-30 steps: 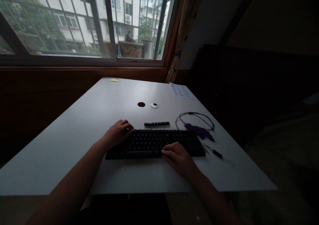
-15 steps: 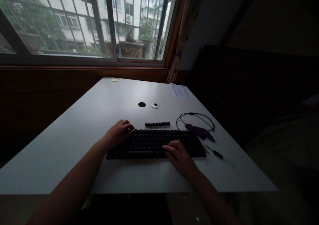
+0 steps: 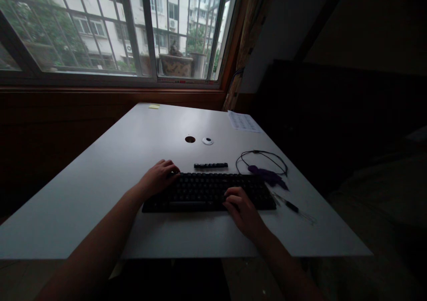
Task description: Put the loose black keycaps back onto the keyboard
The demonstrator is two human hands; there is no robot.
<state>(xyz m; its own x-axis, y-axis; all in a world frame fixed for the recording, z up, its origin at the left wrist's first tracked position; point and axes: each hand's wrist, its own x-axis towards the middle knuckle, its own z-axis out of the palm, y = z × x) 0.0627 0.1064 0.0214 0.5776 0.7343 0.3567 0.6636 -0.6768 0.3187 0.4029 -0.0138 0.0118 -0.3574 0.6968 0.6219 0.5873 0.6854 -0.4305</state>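
Note:
A black keyboard (image 3: 196, 192) lies on the white table, its long side towards me. My left hand (image 3: 160, 176) is closed at its far left corner, thumb and fingers gripping the edge. Over the right part of the keys, my right hand (image 3: 238, 205) has its fingers curled into a pinch. Between those fingertips is a small dark piece that looks like a keycap, partly hidden by the fingers. Just behind the keyboard stands a short row of loose black keycaps (image 3: 211, 165).
To the right are a coiled black cable (image 3: 263, 152), a purple cloth (image 3: 268, 176) and a wire puller with a black handle (image 3: 292, 206). Farther back are a round cable hole (image 3: 190, 139), its cover (image 3: 207, 141), a printed sheet (image 3: 243, 121) and yellow sticky notes (image 3: 154, 106).
My right hand has shifted slightly to the right over the keys, and its fingers have curled in more. The left hand and the keyboard have stayed in place.

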